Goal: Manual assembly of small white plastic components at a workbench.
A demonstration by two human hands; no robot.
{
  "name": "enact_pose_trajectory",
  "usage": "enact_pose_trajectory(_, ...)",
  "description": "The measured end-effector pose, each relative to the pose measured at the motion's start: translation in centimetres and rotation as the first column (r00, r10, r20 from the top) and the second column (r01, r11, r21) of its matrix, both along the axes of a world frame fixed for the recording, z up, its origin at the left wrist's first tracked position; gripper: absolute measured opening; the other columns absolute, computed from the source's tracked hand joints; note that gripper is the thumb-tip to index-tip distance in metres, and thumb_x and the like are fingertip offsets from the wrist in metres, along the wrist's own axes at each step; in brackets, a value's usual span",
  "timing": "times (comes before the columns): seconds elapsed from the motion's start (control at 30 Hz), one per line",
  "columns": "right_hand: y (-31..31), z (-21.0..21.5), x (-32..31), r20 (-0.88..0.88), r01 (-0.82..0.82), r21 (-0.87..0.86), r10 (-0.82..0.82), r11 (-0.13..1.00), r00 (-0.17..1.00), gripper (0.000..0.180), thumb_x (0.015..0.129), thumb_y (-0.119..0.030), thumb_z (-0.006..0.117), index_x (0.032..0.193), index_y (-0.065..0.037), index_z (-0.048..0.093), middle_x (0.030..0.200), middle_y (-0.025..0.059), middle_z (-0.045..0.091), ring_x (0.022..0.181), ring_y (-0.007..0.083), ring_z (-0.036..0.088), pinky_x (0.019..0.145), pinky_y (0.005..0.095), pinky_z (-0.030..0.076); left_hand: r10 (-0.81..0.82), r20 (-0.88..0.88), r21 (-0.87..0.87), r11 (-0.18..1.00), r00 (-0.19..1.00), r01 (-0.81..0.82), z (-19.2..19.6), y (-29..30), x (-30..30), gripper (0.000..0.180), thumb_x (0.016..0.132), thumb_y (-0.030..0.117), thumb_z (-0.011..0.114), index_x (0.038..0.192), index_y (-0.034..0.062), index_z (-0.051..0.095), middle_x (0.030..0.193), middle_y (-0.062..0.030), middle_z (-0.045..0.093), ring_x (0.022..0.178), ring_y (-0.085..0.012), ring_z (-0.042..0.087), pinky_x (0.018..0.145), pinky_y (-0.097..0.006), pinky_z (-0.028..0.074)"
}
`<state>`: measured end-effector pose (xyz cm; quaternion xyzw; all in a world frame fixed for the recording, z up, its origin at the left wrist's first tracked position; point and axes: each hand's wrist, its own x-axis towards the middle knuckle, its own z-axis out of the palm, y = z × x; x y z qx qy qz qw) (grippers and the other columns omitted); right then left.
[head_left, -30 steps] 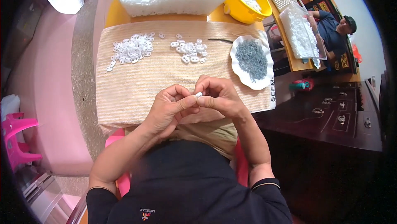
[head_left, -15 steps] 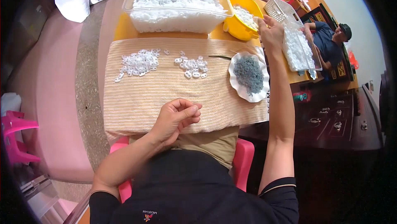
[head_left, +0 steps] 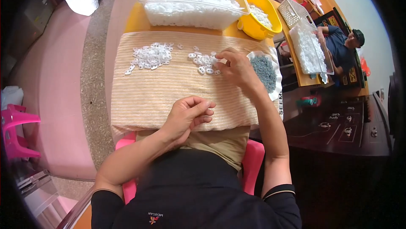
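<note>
My right hand (head_left: 237, 67) reaches over a beige striped cloth (head_left: 169, 97) to a small pile of white plastic pieces (head_left: 202, 59). Its fingertips pinch one white piece at the pile's right edge. My left hand (head_left: 188, 114) rests on the cloth near its front edge, with the fingers curled and the thumb against the index finger. I see nothing in it. A larger pile of white pieces (head_left: 150, 55) lies further left on the cloth. A white dish of small grey parts (head_left: 265, 73) sits just right of my right hand.
Behind the cloth stand a clear bin heaped with white pieces (head_left: 190, 0) and a yellow bowl (head_left: 259, 19). Another person (head_left: 343, 42) sits at the right by a clear tray of white pieces (head_left: 308, 47). A pink stool (head_left: 17, 131) stands at the left, a dark table (head_left: 338, 131) at the right.
A second ago both hands were joined on a white piece. The right hand then reached to the yellow bowl and has now come back to the small pile. The left hand stayed.
</note>
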<state>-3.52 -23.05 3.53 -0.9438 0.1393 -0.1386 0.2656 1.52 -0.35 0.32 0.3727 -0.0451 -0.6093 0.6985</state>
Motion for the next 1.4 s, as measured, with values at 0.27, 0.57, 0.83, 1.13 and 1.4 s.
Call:
enact_pose_trajectory(0.27,1.9,-0.4,-1.3,-0.217,-0.029,-0.25,-0.027,0.968,0.976,0.012,0.083,-0.014,0.062,0.09,-0.007,0.069,0.087,0.0125,0.063,0.082,0.0324,0.063,0.073,0.0408,0.049,-0.008,0.01,-0.003,1.0,1.0,0.008,0.3,0.2,0.1,0.013,0.093,0.015,0.061,0.098,0.0023,0.061,0.102,-0.0085,0.067,0.082,-0.0105,0.064,0.074,-0.026,0.057)
enact_pose_trajectory(0.57,3.4,-0.9,-2.3,-0.149,0.01,-0.217,-0.043,0.976,0.988,0.013,0.089,-0.016,0.057,0.092,-0.004,0.061,0.094,0.0144,0.058,0.085,0.0351,0.061,0.073,0.0436,0.048,0.037,0.024,-0.004,0.999,0.999,-0.037,0.4,0.3,0.0,0.013,0.092,0.014,0.062,0.098,0.0026,0.061,0.096,-0.0067,0.067,0.081,-0.0105,0.064,0.073,-0.026,0.057)
enact_pose_trajectory(0.83,7.1,-1.9,-4.8,0.119,-0.065,0.452,0.012,0.89,0.993,0.013,0.091,-0.009,0.061,0.096,0.004,0.063,0.075,0.0053,0.064,0.067,0.0094,0.06,0.06,0.0256,0.05,0.143,0.09,-0.027,0.99,0.986,-0.141,0.5,0.3,-0.4,0.013,0.092,0.014,0.063,0.099,0.0031,0.06,0.09,-0.0049,0.065,0.078,-0.0106,0.062,0.071,-0.025,0.055)
enact_pose_trajectory(1.13,8.4,-2.4,-5.7,0.18,-0.178,0.399,0.114,0.899,0.977,0.016,0.091,-0.005,0.063,0.104,0.003,0.064,0.089,0.0063,0.067,0.08,0.0105,0.063,0.071,0.0246,0.055,0.133,0.116,-0.052,0.99,0.984,-0.127,-0.2,0.3,-0.4,0.013,0.093,0.018,0.062,0.097,0.0056,0.06,0.087,-0.0014,0.063,0.077,-0.0092,0.062,0.072,-0.024,0.056)
enact_pose_trajectory(1.4,7.6,-2.0,-6.4,0.158,-0.137,0.553,0.059,0.822,0.986,0.011,0.086,-0.002,0.068,0.095,0.004,0.068,0.086,0.005,0.066,0.079,0.011,0.061,0.07,0.0233,0.05,0.089,0.051,-0.079,0.993,0.995,-0.085,0.4,0.3,-0.6,0.013,0.093,0.018,0.062,0.097,0.0061,0.06,0.087,-0.0012,0.063,0.078,-0.0104,0.063,0.073,-0.026,0.057)
